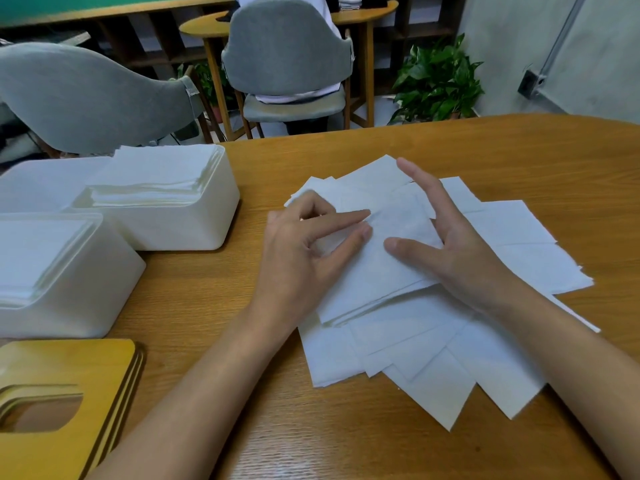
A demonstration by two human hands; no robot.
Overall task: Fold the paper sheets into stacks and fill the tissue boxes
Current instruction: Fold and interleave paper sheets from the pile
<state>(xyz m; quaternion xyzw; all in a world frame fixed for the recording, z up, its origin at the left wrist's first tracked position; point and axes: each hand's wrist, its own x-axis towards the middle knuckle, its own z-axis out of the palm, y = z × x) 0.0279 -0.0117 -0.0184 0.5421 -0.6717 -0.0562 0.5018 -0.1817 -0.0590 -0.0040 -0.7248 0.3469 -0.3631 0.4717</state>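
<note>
A loose pile of white paper sheets (450, 358) lies fanned out on the wooden table (519, 157). On top of it rests a folded sheet (374, 275). My left hand (304, 247) touches the folded sheet's left part with straight index finger and thumb, its other fingers curled under. My right hand (460, 247) rests on the sheet's right side, fingers spread and straight, thumb lying flat on the paper. Two white tissue boxes stand at the left, the far one (194, 226) and the near one (86, 299), both filled with stacked folded sheets to the rim.
A third white box (34, 181) sits behind them at the far left. Stacked wooden lids (69, 372) with slot openings lie at the front left. Grey chairs (287, 53), another table and a potted plant (436, 81) stand beyond the table's far edge.
</note>
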